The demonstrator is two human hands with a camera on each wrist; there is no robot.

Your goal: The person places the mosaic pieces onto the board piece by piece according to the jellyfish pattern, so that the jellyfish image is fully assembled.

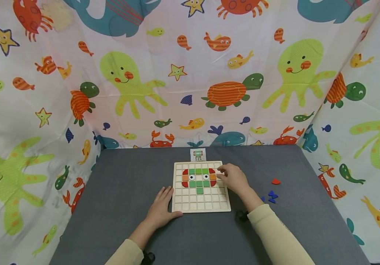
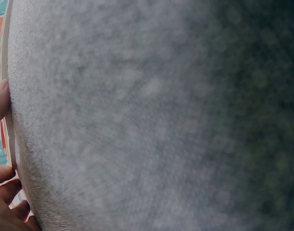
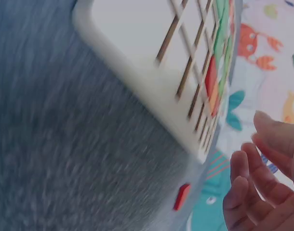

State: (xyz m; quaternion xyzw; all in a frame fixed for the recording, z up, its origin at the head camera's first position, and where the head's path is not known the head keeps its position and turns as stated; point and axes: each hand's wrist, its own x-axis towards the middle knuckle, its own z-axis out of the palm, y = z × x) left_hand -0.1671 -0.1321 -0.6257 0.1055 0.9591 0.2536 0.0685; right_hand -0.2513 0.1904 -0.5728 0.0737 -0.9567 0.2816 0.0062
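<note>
A pale wooden grid board lies on the table. Coloured pieces form a face-like pattern in its upper part: green squares, eye pieces, orange squares and rounded red pieces. At the board's lower left corner rests my left hand, fingertips on the left edge and thumb by the bottom edge. My right hand is over the board's upper right edge, beside the orange and red pieces. In the right wrist view its fingers are loosely bent, and no piece shows between them.
A small picture card lies behind the board. To the right are a loose red piece and several blue pieces near my right forearm. A curtain with sea animals hangs around the grey table.
</note>
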